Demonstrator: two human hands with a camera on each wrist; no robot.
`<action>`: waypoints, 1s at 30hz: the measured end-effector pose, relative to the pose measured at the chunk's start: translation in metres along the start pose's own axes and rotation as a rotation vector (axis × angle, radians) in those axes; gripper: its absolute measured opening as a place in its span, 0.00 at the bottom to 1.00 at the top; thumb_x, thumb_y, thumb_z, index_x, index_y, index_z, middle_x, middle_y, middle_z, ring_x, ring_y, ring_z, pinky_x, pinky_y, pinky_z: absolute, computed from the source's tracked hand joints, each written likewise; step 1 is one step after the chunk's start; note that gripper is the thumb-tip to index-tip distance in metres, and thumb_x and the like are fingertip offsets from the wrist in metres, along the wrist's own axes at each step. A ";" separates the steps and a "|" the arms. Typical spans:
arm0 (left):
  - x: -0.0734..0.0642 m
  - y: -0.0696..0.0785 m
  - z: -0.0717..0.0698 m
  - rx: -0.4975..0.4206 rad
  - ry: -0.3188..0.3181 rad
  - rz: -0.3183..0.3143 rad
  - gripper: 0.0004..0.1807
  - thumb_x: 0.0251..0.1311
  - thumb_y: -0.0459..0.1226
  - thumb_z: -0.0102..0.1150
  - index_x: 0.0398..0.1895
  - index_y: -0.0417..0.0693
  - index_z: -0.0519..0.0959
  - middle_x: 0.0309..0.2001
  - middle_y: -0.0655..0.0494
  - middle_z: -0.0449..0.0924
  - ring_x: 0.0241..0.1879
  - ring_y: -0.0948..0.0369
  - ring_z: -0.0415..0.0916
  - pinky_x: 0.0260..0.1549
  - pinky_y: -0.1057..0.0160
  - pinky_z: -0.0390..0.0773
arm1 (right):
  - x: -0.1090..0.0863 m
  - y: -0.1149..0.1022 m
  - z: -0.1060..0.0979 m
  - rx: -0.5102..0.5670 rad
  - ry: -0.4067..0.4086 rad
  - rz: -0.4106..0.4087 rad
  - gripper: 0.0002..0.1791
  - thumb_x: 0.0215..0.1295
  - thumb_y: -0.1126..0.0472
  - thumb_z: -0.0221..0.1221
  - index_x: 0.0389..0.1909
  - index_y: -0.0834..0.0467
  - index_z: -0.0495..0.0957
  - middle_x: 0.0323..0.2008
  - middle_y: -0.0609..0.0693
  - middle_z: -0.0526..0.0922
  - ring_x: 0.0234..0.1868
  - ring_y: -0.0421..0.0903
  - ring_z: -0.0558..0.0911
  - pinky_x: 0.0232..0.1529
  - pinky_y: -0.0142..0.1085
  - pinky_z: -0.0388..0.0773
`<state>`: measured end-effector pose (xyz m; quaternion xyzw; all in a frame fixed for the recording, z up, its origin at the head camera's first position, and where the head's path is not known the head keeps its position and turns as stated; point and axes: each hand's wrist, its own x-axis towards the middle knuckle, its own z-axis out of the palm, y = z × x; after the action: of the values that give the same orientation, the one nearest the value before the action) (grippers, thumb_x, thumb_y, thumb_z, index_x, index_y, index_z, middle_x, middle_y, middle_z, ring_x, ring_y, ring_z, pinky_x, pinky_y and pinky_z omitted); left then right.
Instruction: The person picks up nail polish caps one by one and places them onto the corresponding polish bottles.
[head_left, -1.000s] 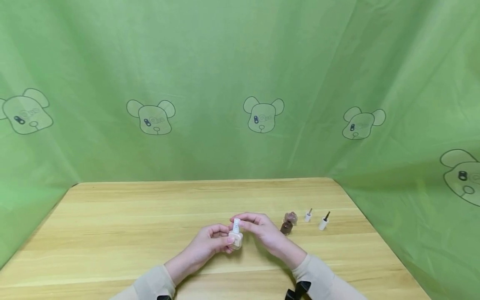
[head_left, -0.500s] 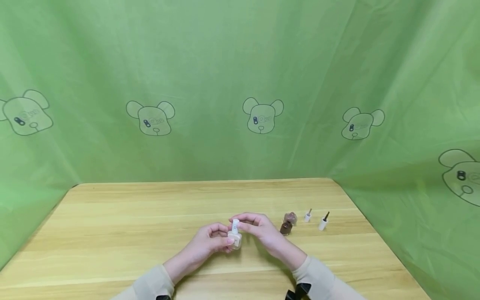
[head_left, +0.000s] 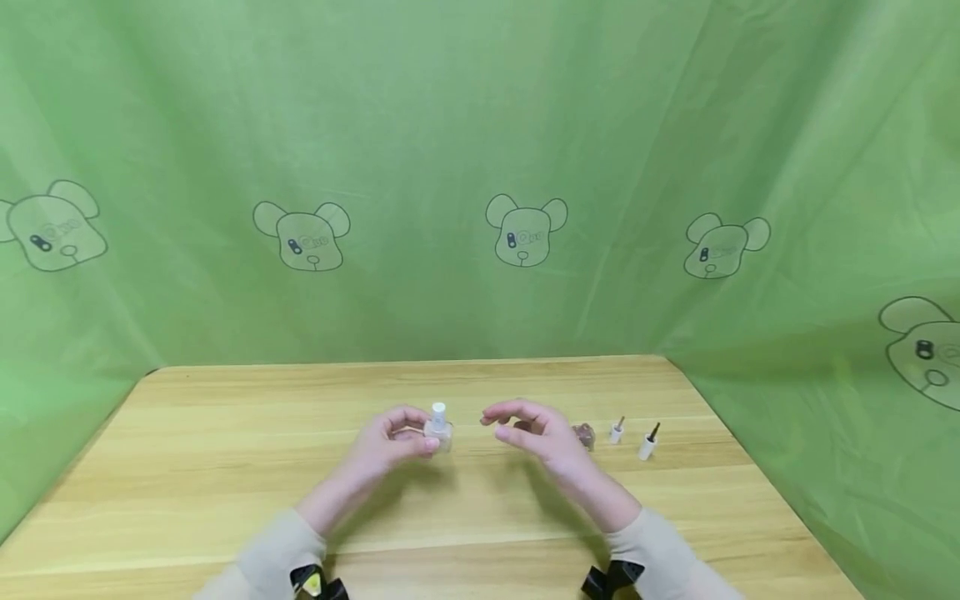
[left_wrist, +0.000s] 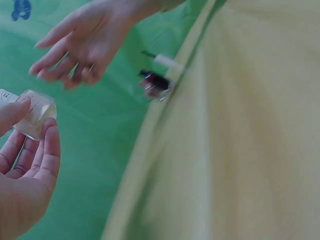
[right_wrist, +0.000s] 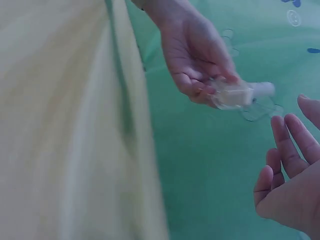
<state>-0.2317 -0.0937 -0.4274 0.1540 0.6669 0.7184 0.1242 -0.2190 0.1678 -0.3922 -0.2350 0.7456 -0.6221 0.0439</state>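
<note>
A clear nail polish bottle with pale contents and a white cap is in my left hand. The left thumb and fingers pinch its glass body, and the cap points upward in the head view. The left wrist view shows the thumb across the bottle's label. To the right, my right hand is apart from the bottle, fingers loosely bent and holding nothing. Beyond the right hand stands a pinkish-brown bottle, partly covered by it. The dark brown polish bottle is hidden in the head view.
Two white brush caps, a smaller one and a larger one, stand brush-up on the wooden table at the right. A green curtain with bear drawings hangs behind and at both sides.
The right hand has let go of the bottle's white cap and moved right, now covering the dark bottle. The left hand has carried the pale bottle leftward and farther from me.
</note>
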 end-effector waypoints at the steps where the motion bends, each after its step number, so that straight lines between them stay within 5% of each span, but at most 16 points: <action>1: 0.001 0.002 -0.004 -0.001 0.018 0.005 0.19 0.53 0.31 0.66 0.48 0.35 0.74 0.40 0.60 0.84 0.39 0.64 0.83 0.45 0.63 0.83 | 0.000 -0.003 -0.003 0.005 0.015 -0.019 0.19 0.65 0.64 0.59 0.54 0.68 0.74 0.48 0.41 0.84 0.51 0.39 0.80 0.54 0.32 0.76; 14: 0.015 0.008 -0.060 0.079 0.196 0.033 0.22 0.54 0.31 0.67 0.52 0.36 0.73 0.43 0.61 0.83 0.42 0.65 0.83 0.49 0.64 0.81 | -0.024 -0.023 -0.052 -0.050 0.225 -0.173 0.13 0.66 0.71 0.56 0.51 0.65 0.77 0.45 0.37 0.84 0.40 0.34 0.79 0.38 0.26 0.76; 25: 0.020 -0.008 -0.110 0.175 0.264 0.047 0.21 0.57 0.33 0.66 0.52 0.36 0.74 0.40 0.66 0.84 0.40 0.67 0.83 0.47 0.66 0.82 | -0.056 -0.013 -0.098 0.012 0.377 -0.218 0.15 0.65 0.76 0.54 0.50 0.63 0.79 0.47 0.39 0.85 0.43 0.35 0.80 0.45 0.24 0.76; 30: 0.020 -0.014 -0.125 0.209 0.275 0.027 0.24 0.56 0.34 0.67 0.54 0.34 0.72 0.47 0.55 0.83 0.41 0.68 0.82 0.47 0.67 0.82 | -0.067 -0.004 -0.116 0.032 0.454 -0.228 0.17 0.64 0.79 0.53 0.51 0.65 0.78 0.47 0.40 0.85 0.44 0.35 0.80 0.46 0.23 0.76</action>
<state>-0.2995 -0.2000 -0.4477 0.0755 0.7464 0.6611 0.0056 -0.2002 0.2993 -0.3776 -0.1710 0.6952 -0.6715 -0.1911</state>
